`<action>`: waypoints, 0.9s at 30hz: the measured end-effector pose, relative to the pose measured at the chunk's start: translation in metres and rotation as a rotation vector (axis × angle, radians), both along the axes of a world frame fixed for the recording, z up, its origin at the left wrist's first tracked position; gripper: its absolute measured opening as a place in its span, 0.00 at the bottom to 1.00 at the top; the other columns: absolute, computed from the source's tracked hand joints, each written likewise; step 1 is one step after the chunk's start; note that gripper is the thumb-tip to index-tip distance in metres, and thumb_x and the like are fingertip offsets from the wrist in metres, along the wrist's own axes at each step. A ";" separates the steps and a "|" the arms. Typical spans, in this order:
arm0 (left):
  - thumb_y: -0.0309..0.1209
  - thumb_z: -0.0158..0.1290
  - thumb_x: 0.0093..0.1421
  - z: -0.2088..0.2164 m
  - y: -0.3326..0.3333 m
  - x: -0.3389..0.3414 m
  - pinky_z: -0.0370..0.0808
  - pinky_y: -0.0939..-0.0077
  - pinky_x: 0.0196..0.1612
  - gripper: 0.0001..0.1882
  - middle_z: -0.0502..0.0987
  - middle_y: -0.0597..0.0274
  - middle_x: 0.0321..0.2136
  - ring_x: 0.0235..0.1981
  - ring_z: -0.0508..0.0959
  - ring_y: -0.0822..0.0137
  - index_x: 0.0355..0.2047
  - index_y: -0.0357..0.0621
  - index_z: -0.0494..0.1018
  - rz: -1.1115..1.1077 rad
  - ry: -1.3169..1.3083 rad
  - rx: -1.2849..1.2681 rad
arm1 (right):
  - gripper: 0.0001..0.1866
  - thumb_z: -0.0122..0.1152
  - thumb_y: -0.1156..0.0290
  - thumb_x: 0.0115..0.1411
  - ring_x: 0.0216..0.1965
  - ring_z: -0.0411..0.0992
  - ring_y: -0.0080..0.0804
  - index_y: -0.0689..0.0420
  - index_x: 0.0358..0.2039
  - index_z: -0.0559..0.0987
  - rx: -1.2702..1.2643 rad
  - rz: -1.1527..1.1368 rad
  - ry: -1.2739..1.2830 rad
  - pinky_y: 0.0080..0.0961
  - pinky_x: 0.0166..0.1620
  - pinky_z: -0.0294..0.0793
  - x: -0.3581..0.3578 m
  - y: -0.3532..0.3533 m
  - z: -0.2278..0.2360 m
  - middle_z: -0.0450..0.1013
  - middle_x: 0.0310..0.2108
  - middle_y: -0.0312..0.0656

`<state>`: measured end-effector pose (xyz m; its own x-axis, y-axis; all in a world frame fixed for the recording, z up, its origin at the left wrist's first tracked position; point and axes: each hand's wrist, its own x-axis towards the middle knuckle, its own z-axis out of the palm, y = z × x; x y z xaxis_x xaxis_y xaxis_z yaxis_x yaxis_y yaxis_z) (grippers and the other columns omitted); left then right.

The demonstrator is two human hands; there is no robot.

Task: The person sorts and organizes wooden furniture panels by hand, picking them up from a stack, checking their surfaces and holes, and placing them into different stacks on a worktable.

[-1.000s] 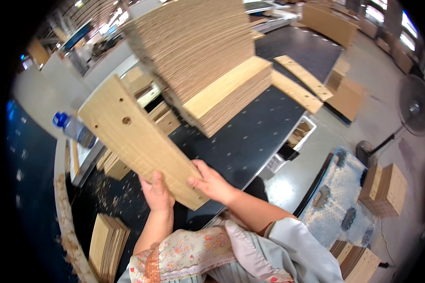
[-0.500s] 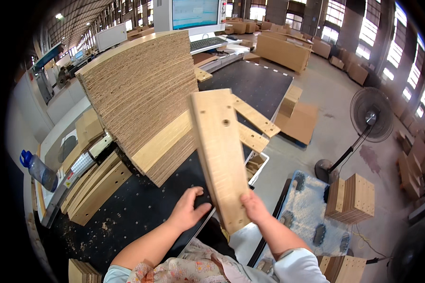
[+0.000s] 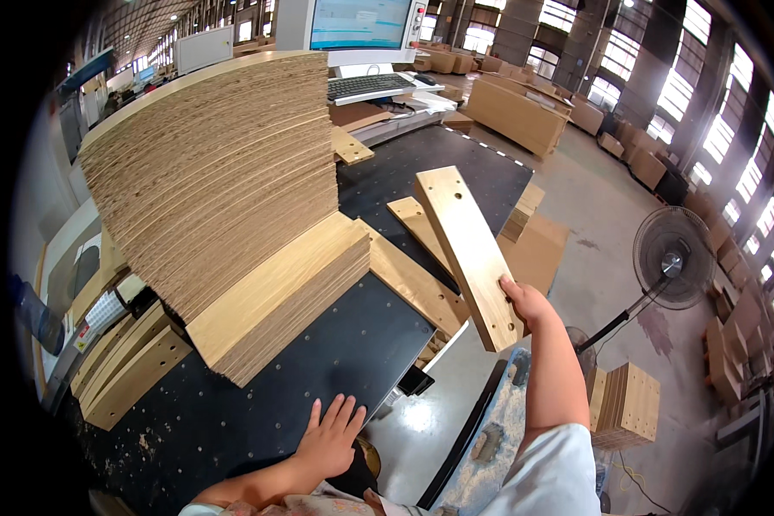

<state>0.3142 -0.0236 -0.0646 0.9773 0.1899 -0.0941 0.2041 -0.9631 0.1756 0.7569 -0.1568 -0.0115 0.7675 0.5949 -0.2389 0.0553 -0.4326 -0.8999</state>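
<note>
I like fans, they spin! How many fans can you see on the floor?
1. A black standing fan is on the concrete floor at the right, beyond the wooden board held in the right hand. Others may be hidden behind the stacks.

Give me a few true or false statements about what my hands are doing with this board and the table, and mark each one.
1. The right hand grips the board at its near end. True.
2. The left hand also holds the board. False: it rests flat on the black table.
3. The board lies flat on the stack. False: it is held up, clear of the stack.
4. A fan stands on the floor to the right. True.
</note>
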 end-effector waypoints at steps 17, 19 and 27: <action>0.37 0.52 0.52 -0.015 0.003 0.000 0.49 0.32 0.59 0.32 0.60 0.43 0.59 0.64 0.56 0.47 0.58 0.43 0.63 0.028 -0.132 -0.101 | 0.36 0.60 0.39 0.53 0.35 0.75 0.38 0.66 0.40 0.79 -0.332 -0.022 -0.028 0.36 0.41 0.73 0.082 0.102 0.003 0.77 0.38 0.50; 0.37 0.51 0.53 -0.017 0.002 0.001 0.50 0.32 0.59 0.29 0.64 0.45 0.57 0.62 0.58 0.49 0.56 0.43 0.66 0.039 -0.179 -0.075 | 0.35 0.60 0.40 0.53 0.36 0.75 0.38 0.65 0.40 0.79 -0.355 -0.013 -0.030 0.35 0.41 0.73 0.091 0.102 -0.003 0.77 0.38 0.50; 0.40 0.46 0.57 -0.015 0.005 0.001 0.51 0.35 0.59 0.26 0.66 0.48 0.56 0.60 0.63 0.52 0.55 0.47 0.68 0.049 -0.126 -0.044 | 0.35 0.59 0.40 0.54 0.37 0.75 0.38 0.64 0.40 0.80 -0.438 0.015 -0.081 0.35 0.42 0.73 0.074 0.114 0.009 0.77 0.39 0.49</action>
<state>0.3151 -0.0188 -0.0793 0.9715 0.2363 0.0196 0.2245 -0.9432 0.2450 0.8305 -0.0430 -0.0024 0.7859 0.4626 -0.4103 0.1273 -0.7704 -0.6247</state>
